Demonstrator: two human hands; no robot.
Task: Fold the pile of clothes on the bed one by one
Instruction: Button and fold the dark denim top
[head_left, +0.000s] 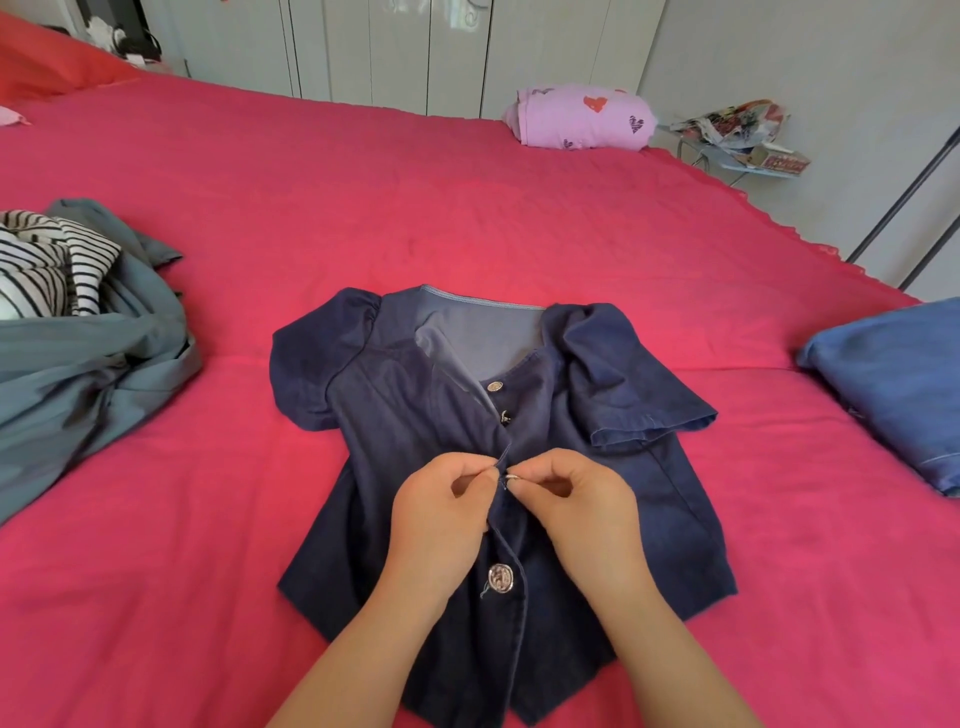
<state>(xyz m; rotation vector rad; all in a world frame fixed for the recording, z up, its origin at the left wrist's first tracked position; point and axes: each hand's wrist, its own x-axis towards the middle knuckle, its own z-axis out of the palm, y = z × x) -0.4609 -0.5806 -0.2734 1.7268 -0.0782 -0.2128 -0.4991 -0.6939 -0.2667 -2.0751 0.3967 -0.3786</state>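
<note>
Spread front-up near the middle of the bed, collar away from the camera: a dark denim blouse with short puffed sleeves, one sleeve fanned out flat towards the right, the other bunched against the shoulder. Open at the neck, paler inside showing. Just below the neckline, two small silver buttons; hard to tell whether fastened. Lower down, a large silver button sitting on the closed front edge.

Both hands together at mid-front, fingers curled. Left hand pinching the buttonhole edge of the blouse between thumb and forefinger. Right hand pinching the middle button, fingertips of the two hands almost touching. Forearms reaching in from the bottom edge, across the blouse hem.

Further out, on the left of the bed: a loose pile, with a grey-green garment underneath and a black-and-white striped garment on top. At the right edge: a folded blue garment, well apart from the blouse. At the far side of the bed: a lilac bundle printed with hearts. In the far left corner: a red pillow.

Beyond the bed: pale wardrobe doors, a small table heaped with papers, a dark slanted pole.
</note>
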